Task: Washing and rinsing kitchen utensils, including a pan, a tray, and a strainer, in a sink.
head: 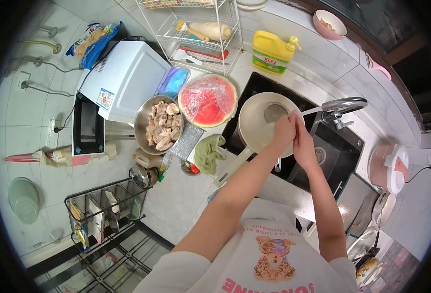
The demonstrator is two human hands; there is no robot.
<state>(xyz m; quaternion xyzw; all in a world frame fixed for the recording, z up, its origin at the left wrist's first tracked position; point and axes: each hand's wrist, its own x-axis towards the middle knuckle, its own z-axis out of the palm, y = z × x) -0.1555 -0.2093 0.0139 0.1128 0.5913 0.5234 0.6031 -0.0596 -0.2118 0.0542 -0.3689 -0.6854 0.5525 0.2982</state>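
My left hand [284, 129], its fingers curled, is over a cream-coloured pan [254, 128]. My right hand [303, 144] presses against it with fingers close together. Whether anything is between the hands is hidden. A round grey disc [275, 112], perhaps a strainer's mesh, shows inside the pan beside my left hand. The pan sits over the black double sink [342, 146], its long handle [234, 166] pointing towards me on the left. From the chrome tap [347, 105] a whitish streak, seemingly running water, reaches my hands.
A steel bowl of raw meat pieces [162, 126], a cling-filmed watermelon half [208, 102] and a green cloth [209, 150] lie left of the sink. Behind it stands a yellow detergent jug [272, 53]. A pink-and-white cooker [387, 168] is at right.
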